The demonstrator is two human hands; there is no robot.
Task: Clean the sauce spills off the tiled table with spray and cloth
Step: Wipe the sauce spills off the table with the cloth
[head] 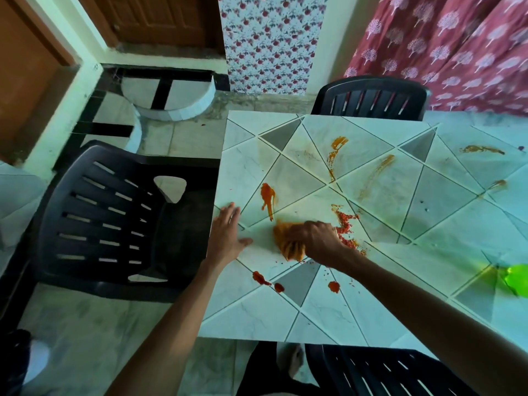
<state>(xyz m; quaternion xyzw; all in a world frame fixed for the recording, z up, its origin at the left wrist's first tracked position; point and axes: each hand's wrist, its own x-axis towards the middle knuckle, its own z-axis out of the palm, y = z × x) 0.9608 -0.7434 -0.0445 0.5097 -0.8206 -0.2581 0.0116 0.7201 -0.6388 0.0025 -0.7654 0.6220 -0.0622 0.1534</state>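
Just below the long red sauce drip (268, 200) on the pale diamond-tiled surface (257, 315), the right hand (315, 238) presses down a bunched orange cloth (285, 247), fingers (297, 235) curled tight round it. The left hand (228, 232) lies left of the drip, fingers spread flat, holding nothing. Firm inward strokes and a refolded clean face should stop smearing; the green plastic spray bottle (517, 278) sits far right of the drip.

1 head-worn view looks steeply down, close over the tiled table (371, 281), facing its far chair (371, 98).
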